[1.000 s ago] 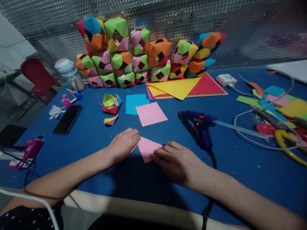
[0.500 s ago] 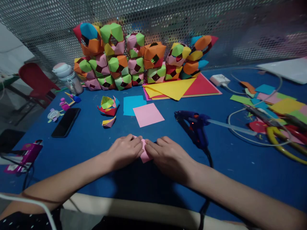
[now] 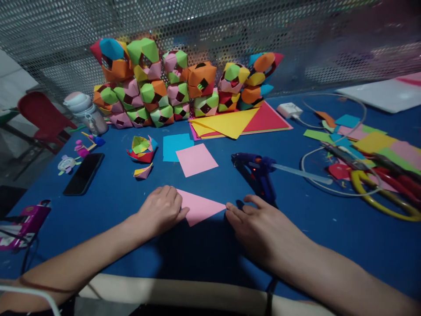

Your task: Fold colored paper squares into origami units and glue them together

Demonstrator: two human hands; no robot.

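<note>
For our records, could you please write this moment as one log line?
left hand: on pink triangle | right hand: at its tip | glue gun: on table, light on

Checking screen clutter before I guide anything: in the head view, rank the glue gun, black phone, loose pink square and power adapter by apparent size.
1. Glue gun, glue stick included
2. Loose pink square or black phone: too alike to rank
3. Power adapter
</note>
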